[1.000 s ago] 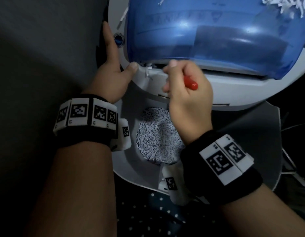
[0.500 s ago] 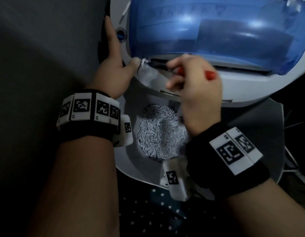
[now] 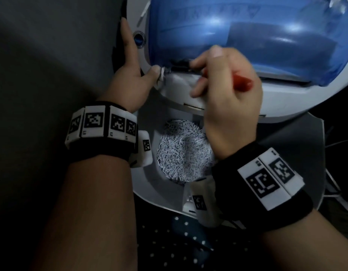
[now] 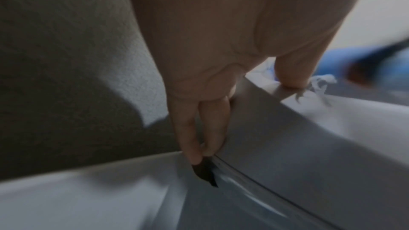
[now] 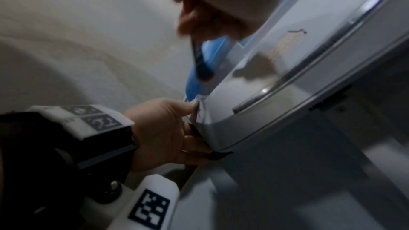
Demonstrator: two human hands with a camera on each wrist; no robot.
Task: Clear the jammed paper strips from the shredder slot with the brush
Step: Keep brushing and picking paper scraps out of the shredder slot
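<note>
Fingers of the right hand (image 3: 225,90) are curling around a thin brush with a red handle end (image 3: 243,84) and a dark bristle tip (image 5: 202,71). The hand is holding it like a pen, and the red end is sticking out to the right, past the knuckles. The bristle tip is lying at the left end of the narrow dark slot (image 3: 181,65), which is running between the translucent blue plastic cover (image 3: 247,36) and the white plastic body of the shredder (image 3: 286,102). The tip is blurred in the wrist views, so I cannot tell how deep it is reaching into the slot.

A small tuft of white paper strips (image 3: 162,72) is hanging at the left corner of the slot, touching the thumb tip of the left hand (image 3: 128,75). This hand is bracing the left side of the shredder: its fingers (image 4: 199,137) are lying nearly straight along the edge of the housing, the thumb is pressing on the front corner, and it is gripping nothing.

Below the hands, a round opening full of white shredded paper pieces (image 3: 182,149) is showing in the grey bin (image 3: 147,188). A small round blue button (image 3: 139,39) is sitting just beside the left index finger.
</note>
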